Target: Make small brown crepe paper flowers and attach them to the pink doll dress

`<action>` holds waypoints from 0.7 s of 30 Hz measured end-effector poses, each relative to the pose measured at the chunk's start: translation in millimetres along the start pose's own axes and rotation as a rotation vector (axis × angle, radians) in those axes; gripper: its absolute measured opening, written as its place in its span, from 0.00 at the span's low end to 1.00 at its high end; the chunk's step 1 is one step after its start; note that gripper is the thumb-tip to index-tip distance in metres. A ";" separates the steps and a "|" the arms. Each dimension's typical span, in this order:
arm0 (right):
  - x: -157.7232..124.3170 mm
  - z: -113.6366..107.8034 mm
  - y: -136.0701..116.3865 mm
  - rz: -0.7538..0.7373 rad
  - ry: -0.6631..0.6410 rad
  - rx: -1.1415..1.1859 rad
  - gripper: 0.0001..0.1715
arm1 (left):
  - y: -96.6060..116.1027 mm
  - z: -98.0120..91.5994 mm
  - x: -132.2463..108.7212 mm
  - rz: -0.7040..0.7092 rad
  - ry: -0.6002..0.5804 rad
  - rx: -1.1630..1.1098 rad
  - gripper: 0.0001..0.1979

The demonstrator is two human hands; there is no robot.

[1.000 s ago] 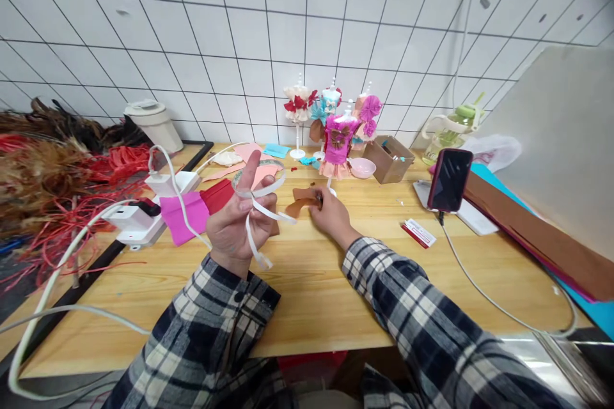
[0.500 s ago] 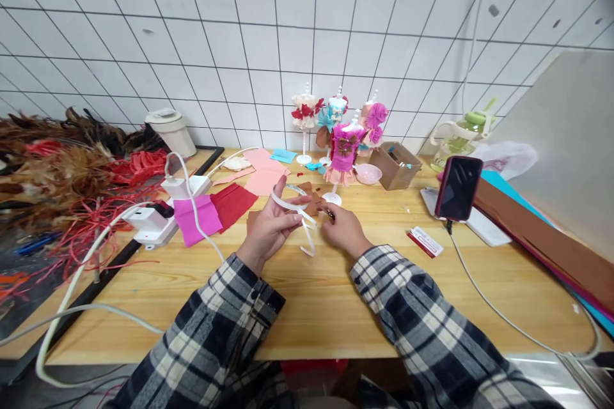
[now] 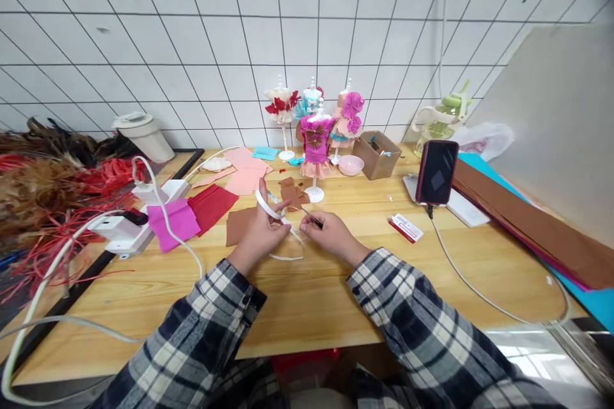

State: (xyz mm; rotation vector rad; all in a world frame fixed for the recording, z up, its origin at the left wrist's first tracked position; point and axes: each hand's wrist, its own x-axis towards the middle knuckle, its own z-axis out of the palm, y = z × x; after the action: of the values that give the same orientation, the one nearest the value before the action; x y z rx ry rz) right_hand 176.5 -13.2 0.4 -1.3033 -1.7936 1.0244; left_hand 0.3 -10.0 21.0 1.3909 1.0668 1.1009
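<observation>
Left hand (image 3: 259, 231) gripping curled white strip (image 3: 267, 206) above desk (image 3: 307, 307), near its middle, loop slanting from upper left down to lower right, one loose end running roughly level left-right below the hand. Right hand (image 3: 334, 234) pinching slim dark tool (image 3: 311, 216), long axis diagonal, tip up-left toward brown scrap (image 3: 290, 190) on the desk, just left of magenta dress form (image 3: 316, 140). Versus one second ago: left hand lower and nearer the right, brown scrap out of the right hand, brown sheet (image 3: 238, 227) by left hand now mostly uncovered.
</observation>
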 end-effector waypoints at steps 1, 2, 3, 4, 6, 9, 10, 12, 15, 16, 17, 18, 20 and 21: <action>-0.3 -0.9 -0.9 -0.008 0.012 -0.007 0.10 | 1.2 -0.9 0.5 -0.003 0.001 0.001 0.57; -0.8 -1.6 -1.7 -0.013 0.029 -0.012 0.11 | 2.5 -1.5 0.7 -0.006 -0.008 -0.008 0.58; -1.5 -2.0 -2.4 -0.015 0.044 -0.013 0.12 | 3.6 -1.6 0.6 -0.009 -0.028 -0.024 0.58; -2.3 -2.1 -3.0 -0.015 0.050 -0.010 0.15 | 4.5 -1.4 0.1 -0.008 -0.052 -0.050 0.59; -3.6 -1.3 -4.1 -0.016 0.042 -0.005 0.18 | 5.6 0.1 -1.6 -0.010 -0.098 -0.077 0.59; -4.4 1.9 -4.8 -0.020 0.026 -0.018 0.17 | 6.2 4.1 -4.7 -0.021 -0.137 -0.052 0.58; -4.3 3.1 -4.7 -0.018 0.027 -0.019 0.16 | 6.6 5.5 -5.5 -0.021 -0.145 -0.038 0.57; -3.8 5.2 -4.0 -0.007 0.039 -0.017 0.15 | 7.7 7.3 -6.5 -0.019 -0.159 -0.013 0.57; -3.5 5.7 -3.4 0.005 0.055 -0.012 0.12 | 8.9 5.4 -6.2 -0.021 -0.190 -0.026 0.57; -3.5 5.1 -3.7 0.006 0.057 -0.010 0.12 | 8.6 3.6 -5.5 -0.026 -0.199 -0.043 0.56; -3.6 4.3 -4.3 0.006 0.056 -0.006 0.12 | 7.8 1.4 -4.6 -0.032 -0.202 -0.058 0.55; -3.7 3.4 -5.1 0.006 0.056 0.003 0.13 | 6.5 -0.8 -3.5 -0.037 -0.195 -0.065 0.53; -3.6 1.6 -6.5 0.008 0.055 0.025 0.13 | 2.7 -3.6 -1.4 -0.046 -0.155 -0.051 0.49; -3.3 1.0 -7.0 0.008 0.051 0.033 0.13 | 0.8 -3.7 -0.5 -0.046 -0.133 -0.044 0.48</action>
State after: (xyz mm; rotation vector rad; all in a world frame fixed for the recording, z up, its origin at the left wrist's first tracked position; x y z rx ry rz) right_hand 173.5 -17.9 5.9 -1.3056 -1.7279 1.0123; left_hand -3.4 -9.9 22.0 1.3789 0.9684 0.9788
